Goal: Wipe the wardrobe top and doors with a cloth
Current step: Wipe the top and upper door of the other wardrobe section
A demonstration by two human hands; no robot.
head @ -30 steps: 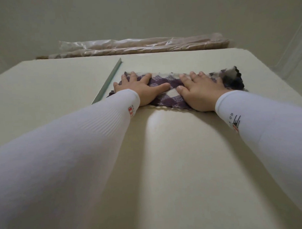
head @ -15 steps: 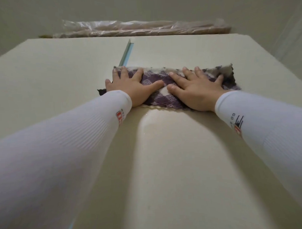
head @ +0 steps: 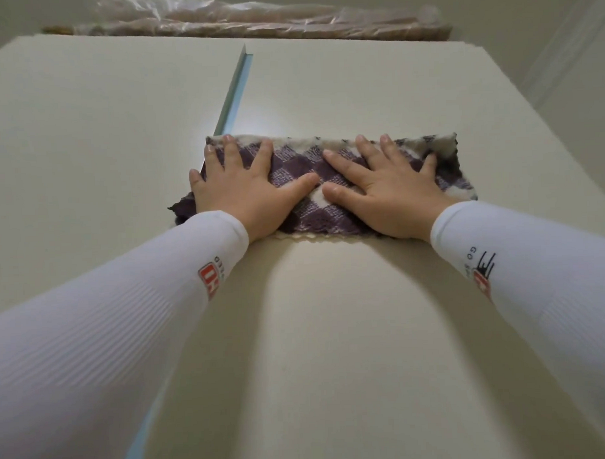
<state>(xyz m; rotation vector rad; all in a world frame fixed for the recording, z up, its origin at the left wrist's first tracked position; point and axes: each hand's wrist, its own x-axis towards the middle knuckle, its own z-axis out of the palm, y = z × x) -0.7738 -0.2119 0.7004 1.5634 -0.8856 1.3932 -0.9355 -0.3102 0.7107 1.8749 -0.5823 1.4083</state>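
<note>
Cloth [head: 298, 157]: spread flat on the right panel [head: 366, 330], its left end reaching across the strip [head: 236, 84].
Left hand [head: 240, 193]: pressed flat on the cloth's left half.
Right hand [head: 392, 192]: flat on the right half, just beside the left hand, the thumbs close together.
Strip: runs near to far between the left panel [head: 85, 134] and the right panel.
Wrapped bundle [head: 270, 22]: lies crosswise beyond the far edge of both panels.
Wall [head: 580, 82]: to the right of the right panel.

The cream wardrobe surface [head: 332, 331] is made up of 2 panels, divided by a pale blue strip [head: 236, 84] running front to back. A folded purple/white check cloth [head: 291, 157] is spread flat, mostly on the R panel, w/ its L end laid across the strip. A plastic-wrapped bundle [head: 270, 24] is seen along the far edge.
</note>
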